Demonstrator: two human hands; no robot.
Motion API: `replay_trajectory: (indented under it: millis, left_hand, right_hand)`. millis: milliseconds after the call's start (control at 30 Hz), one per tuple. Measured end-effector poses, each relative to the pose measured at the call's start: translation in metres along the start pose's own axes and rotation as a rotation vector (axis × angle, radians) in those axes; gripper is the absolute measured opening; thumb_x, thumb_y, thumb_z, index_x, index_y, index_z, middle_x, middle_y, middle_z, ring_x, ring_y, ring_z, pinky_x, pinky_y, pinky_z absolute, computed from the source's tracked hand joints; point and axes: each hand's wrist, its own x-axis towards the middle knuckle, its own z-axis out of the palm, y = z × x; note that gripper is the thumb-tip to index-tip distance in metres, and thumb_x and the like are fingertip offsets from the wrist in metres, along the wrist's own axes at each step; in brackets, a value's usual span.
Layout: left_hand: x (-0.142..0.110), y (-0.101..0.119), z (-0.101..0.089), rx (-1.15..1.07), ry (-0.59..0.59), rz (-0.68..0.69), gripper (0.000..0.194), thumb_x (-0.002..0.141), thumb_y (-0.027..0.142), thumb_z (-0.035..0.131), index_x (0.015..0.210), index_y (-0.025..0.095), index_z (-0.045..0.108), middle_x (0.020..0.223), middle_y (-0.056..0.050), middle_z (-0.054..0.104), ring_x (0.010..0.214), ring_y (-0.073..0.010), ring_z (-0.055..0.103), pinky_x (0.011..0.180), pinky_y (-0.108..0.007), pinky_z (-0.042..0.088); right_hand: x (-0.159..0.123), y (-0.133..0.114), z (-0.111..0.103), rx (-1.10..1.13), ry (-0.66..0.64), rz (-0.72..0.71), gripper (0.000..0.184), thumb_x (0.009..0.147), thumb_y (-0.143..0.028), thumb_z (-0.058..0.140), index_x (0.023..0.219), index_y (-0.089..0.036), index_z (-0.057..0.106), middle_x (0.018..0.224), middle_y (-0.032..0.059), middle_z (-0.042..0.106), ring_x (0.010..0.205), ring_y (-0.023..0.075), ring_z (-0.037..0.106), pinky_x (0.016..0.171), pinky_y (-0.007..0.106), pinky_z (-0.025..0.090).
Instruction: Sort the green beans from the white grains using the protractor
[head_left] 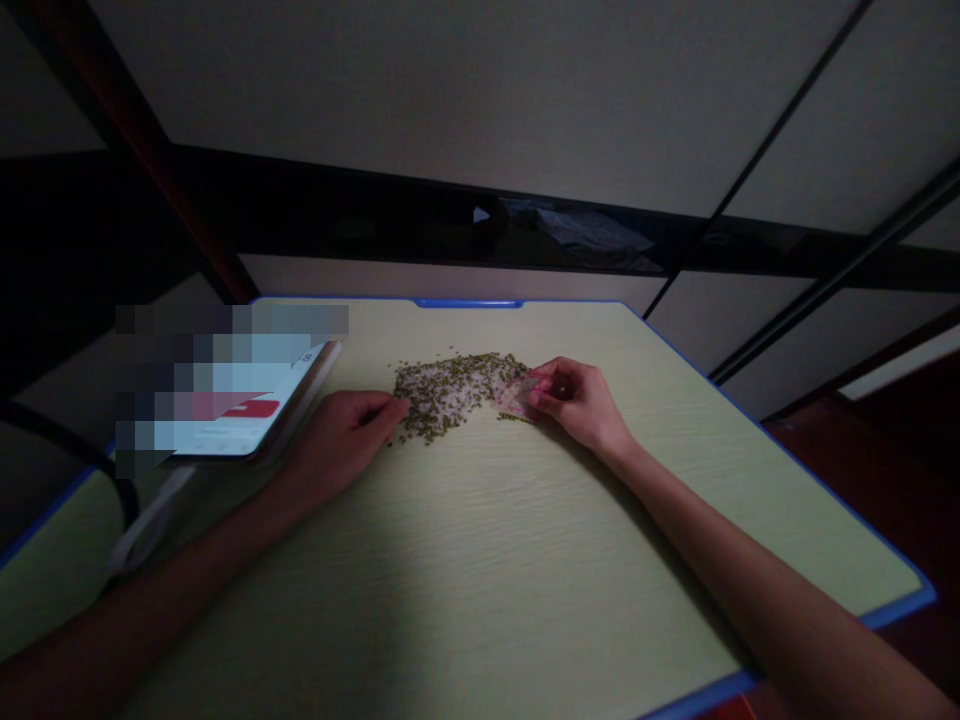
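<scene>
A loose pile of small green beans mixed with whitish grains [450,388] is spread on a pale wood-grain table [480,540]. My left hand [356,420] rests at the pile's left edge, fingers pressed together. Anything in that pinch is too small to make out. On the opposite side my right hand [574,400] is closed on a small clear plastic bag with pink print [519,396]. The bag lies low against the pile's right end, and part of it is hidden by my fingers. A few beans show just below the bag.
To the left a lit tablet [255,408] leans at a slant, partly pixelated, with a pale cable [154,515] near its lower end. Blue edging [817,510] rims the table. Behind the far edge stands a light panelled cabinet [450,100] with a dark strip.
</scene>
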Motion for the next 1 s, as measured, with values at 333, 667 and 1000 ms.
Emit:
replay_trajectory:
  millis: [333, 667, 1000]
  left_hand:
    - [0.001, -0.001, 0.000, -0.003, -0.005, 0.004, 0.038, 0.076, 0.042, 0.041, 0.047, 0.019, 0.038, 0.042, 0.007, 0.033, 0.044, -0.0087, 0.033, 0.047, -0.022, 0.024]
    - [0.002, -0.001, 0.001, 0.010, 0.031, 0.017, 0.037, 0.075, 0.042, 0.042, 0.045, 0.019, 0.039, 0.040, 0.006, 0.034, 0.042, -0.0095, 0.034, 0.045, -0.023, 0.024]
    - [0.002, -0.003, 0.002, 0.011, 0.040, 0.018, 0.036, 0.074, 0.041, 0.043, 0.045, 0.019, 0.041, 0.040, 0.006, 0.035, 0.041, -0.0099, 0.035, 0.043, -0.023, 0.025]
  right_hand:
    - [0.003, -0.002, 0.009, -0.015, 0.016, -0.042, 0.021, 0.058, -0.015, 0.059, 0.080, -0.011, 0.059, 0.059, -0.0010, 0.054, 0.051, 0.0098, 0.048, 0.049, 0.023, 0.039]
    - [0.008, 0.000, 0.009, -0.004, -0.073, -0.068, 0.026, 0.060, -0.016, 0.059, 0.085, -0.010, 0.060, 0.063, -0.0005, 0.053, 0.053, 0.0086, 0.046, 0.050, 0.022, 0.039]
    - [0.009, -0.003, 0.010, 0.060, -0.150, -0.106, 0.023, 0.061, -0.016, 0.061, 0.084, -0.011, 0.060, 0.060, -0.0023, 0.052, 0.051, 0.0072, 0.045, 0.049, 0.021, 0.036]
